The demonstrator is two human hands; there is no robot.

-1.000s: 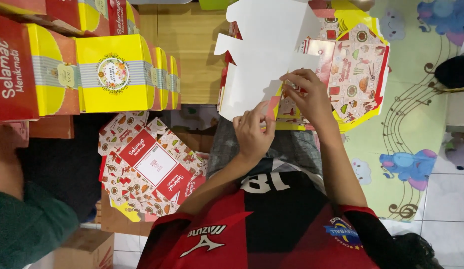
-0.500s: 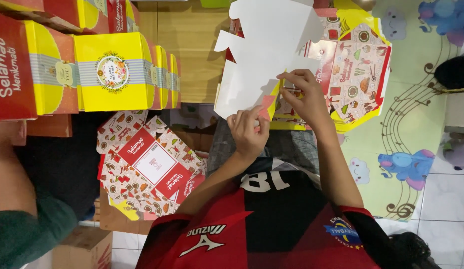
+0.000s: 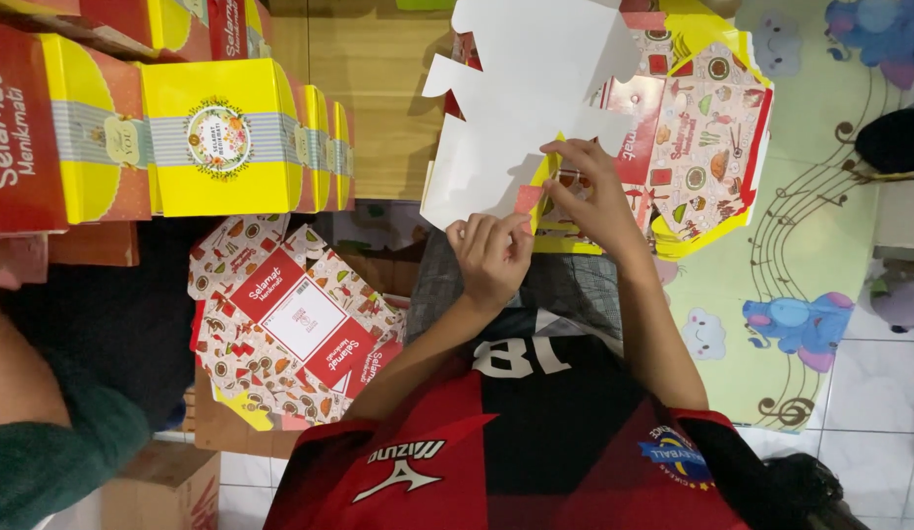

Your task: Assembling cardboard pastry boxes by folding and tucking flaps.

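Both hands have shifted slightly: left hand (image 3: 491,257) fingers now clenched on the white carton blank's (image 3: 521,118) lower edge; right hand (image 3: 594,196) fingers pinching its printed flap (image 3: 639,123), folding proceeding.

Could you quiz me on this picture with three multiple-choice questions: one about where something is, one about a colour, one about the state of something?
1. Where does the flat stack of patterned box sheets lie?
A. Beside the left hand's forearm
B. On the animal-print mat
C. On top of the yellow boxes

2. What colour is the inner face of the box blank being worked on?
A. Blue
B. White
C. Black

3. What is the state of the yellow boxes at upper left?
A. Crushed flat
C. Torn open
B. Folded up and closed

Answers:
1. A, the stack sits next to the left hand and its forearm.
2. B, the bare side facing up is white, with the right hand pinching its edge.
3. B, they stand assembled in a row.
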